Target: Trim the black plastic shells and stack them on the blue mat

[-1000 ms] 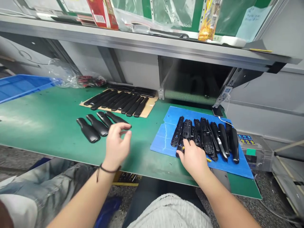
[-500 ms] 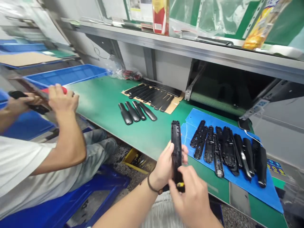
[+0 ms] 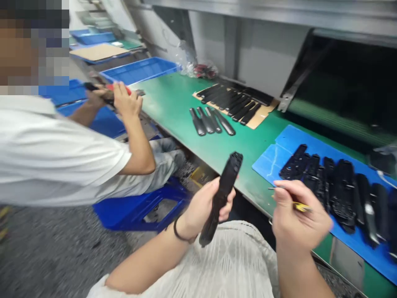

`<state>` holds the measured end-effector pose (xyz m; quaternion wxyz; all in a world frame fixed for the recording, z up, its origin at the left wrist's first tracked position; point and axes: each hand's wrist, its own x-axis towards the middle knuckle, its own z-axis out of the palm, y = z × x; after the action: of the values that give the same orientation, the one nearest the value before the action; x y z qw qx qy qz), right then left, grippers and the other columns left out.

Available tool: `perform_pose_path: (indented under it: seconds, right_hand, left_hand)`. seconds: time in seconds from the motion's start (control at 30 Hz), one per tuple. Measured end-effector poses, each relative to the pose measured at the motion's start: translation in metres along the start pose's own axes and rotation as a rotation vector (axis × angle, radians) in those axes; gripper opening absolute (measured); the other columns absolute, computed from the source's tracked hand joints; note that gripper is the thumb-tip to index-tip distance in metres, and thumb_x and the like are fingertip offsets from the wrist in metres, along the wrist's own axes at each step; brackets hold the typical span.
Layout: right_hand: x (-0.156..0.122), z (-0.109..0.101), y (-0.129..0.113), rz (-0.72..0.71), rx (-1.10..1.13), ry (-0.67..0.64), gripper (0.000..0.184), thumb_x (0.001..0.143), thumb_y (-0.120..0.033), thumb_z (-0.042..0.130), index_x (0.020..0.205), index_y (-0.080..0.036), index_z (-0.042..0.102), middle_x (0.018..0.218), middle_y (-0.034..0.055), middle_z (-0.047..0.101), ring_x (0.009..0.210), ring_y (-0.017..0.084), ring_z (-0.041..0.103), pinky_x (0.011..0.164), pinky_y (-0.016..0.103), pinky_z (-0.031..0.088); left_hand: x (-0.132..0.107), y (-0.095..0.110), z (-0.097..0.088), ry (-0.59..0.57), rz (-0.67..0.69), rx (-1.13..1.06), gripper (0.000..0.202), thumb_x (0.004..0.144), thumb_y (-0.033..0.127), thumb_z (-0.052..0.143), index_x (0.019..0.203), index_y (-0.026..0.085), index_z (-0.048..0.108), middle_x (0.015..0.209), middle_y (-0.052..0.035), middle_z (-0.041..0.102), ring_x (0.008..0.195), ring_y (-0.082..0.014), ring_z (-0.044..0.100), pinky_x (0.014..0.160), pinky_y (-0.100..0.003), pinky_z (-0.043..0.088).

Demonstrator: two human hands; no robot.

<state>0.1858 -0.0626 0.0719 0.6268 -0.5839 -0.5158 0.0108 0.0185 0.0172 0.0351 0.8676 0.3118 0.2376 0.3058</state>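
My left hand (image 3: pixel 204 203) is closed around a long black plastic shell (image 3: pixel 226 178), tilted above my lap with its upper end leaning right. To the right, my right hand (image 3: pixel 300 217) is closed on a small yellow-handled tool (image 3: pixel 301 207). A thin metal tip pokes out past the fingers, pointing left; the exact kind of tool is unclear through blur. The two hands are apart. Near my right hand, several black plastic shells (image 3: pixel 341 194) lie side by side on a blue sheet (image 3: pixel 273 155).
Several glossy black pieces (image 3: pixel 212 121) lie on the green table (image 3: pixel 173 103), with more on cardboard (image 3: pixel 260 120) behind. A co-worker (image 3: pixel 62 145) at left holds a red item. Blue trays (image 3: pixel 139 72) and a blue stool (image 3: pixel 139 207) are nearby. A shelf (image 3: pixel 279 10) spans above.
My right hand has moved away from the shell to the right, carrying the yellow-handled tool. The shell in my left hand has tilted to the right. The view has swung left and down.
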Motion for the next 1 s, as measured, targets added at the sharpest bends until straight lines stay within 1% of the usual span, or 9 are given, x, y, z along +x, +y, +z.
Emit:
perform_pose_path:
  seconds: [0.2,0.3,0.4,0.47,0.7,0.77,0.87,0.93,1.0]
  right_hand:
    - [-0.029,0.046,0.009,-0.220,-0.027,-0.418,0.049,0.099,-0.026,0.068,0.145,-0.020,0.054,0.091,0.0044,0.071,0.071,0.015,0.065,0.064,0.028,0.052]
    - [-0.047,0.063,0.008,-0.374,0.074,-0.535,0.034,0.100,-0.031,0.066,0.130,-0.018,0.059,0.094,0.0076,0.070,0.081,0.018,0.067,0.067,0.030,0.052]
    - [-0.056,0.066,0.002,-0.528,0.016,-0.584,0.004,0.100,-0.020,0.061,0.103,-0.020,0.062,0.084,0.0047,0.068,0.068,0.015,0.060,0.059,0.030,0.041]
    - [-0.058,0.063,-0.002,-0.556,-0.021,-0.573,0.009,0.098,-0.012,0.058,0.100,-0.020,0.061,0.079,0.0034,0.067,0.062,0.014,0.055,0.057,0.030,0.036]
    - [-0.057,0.044,-0.001,-0.272,0.146,-0.617,0.018,0.098,-0.007,0.051,0.089,-0.021,0.056,0.075,0.0004,0.059,0.067,0.013,0.057,0.060,0.026,0.042]
    - [-0.051,0.039,0.004,-0.187,0.138,-0.591,0.017,0.099,-0.008,0.054,0.105,-0.022,0.062,0.086,0.0024,0.066,0.074,0.014,0.062,0.066,0.026,0.048]
    - [-0.037,0.036,0.014,-0.097,-0.050,-0.586,0.044,0.100,-0.020,0.061,0.143,-0.023,0.052,0.119,0.0109,0.069,0.093,0.019,0.068,0.076,0.031,0.056]
    - [-0.026,0.034,0.018,-0.025,-0.180,-0.608,0.050,0.100,-0.030,0.063,0.147,-0.022,0.046,0.126,0.0131,0.066,0.101,0.022,0.068,0.079,0.034,0.057]
    - [-0.016,0.032,0.019,0.001,-0.208,-0.633,0.032,0.104,-0.031,0.055,0.135,-0.022,0.053,0.117,0.0102,0.067,0.100,0.021,0.067,0.079,0.032,0.056]
  left_hand:
    - [-0.004,0.054,-0.029,0.343,0.280,-0.247,0.037,0.105,0.043,0.042,0.123,0.018,0.064,0.082,-0.0021,0.049,0.055,-0.0090,0.040,0.046,-0.017,0.037]
    - [-0.005,0.061,-0.027,0.393,0.392,-0.251,0.036,0.107,0.042,0.038,0.121,0.020,0.063,0.083,-0.0026,0.051,0.057,-0.0098,0.043,0.045,-0.016,0.038]
    - [-0.005,0.055,-0.018,0.394,0.418,-0.246,0.032,0.105,0.044,0.044,0.119,0.022,0.063,0.083,-0.0021,0.051,0.058,-0.0097,0.043,0.044,-0.015,0.036]
    - [-0.004,0.050,-0.013,0.369,0.404,-0.236,0.030,0.103,0.046,0.050,0.119,0.024,0.063,0.083,-0.0014,0.050,0.057,-0.0091,0.042,0.042,-0.014,0.033]
    - [-0.006,0.044,-0.010,0.199,0.297,-0.170,0.039,0.097,0.050,0.058,0.129,0.028,0.063,0.085,-0.0010,0.049,0.053,-0.0081,0.034,0.038,-0.014,0.026]
    - [-0.007,0.045,-0.013,0.168,0.304,-0.149,0.040,0.094,0.049,0.064,0.128,0.027,0.062,0.085,-0.0007,0.049,0.055,-0.0085,0.038,0.039,-0.014,0.030]
    - [-0.009,0.045,-0.018,0.139,0.331,-0.046,0.048,0.085,0.041,0.078,0.127,0.027,0.059,0.083,0.0026,0.045,0.057,-0.0085,0.044,0.039,-0.015,0.037]
    - [-0.010,0.045,-0.020,0.140,0.341,0.044,0.053,0.082,0.039,0.083,0.128,0.026,0.058,0.081,0.0049,0.042,0.053,-0.0071,0.043,0.035,-0.015,0.037]
    - [-0.010,0.043,-0.020,0.145,0.346,0.085,0.053,0.083,0.040,0.082,0.128,0.025,0.058,0.079,0.0061,0.040,0.048,-0.0055,0.039,0.032,-0.014,0.033]
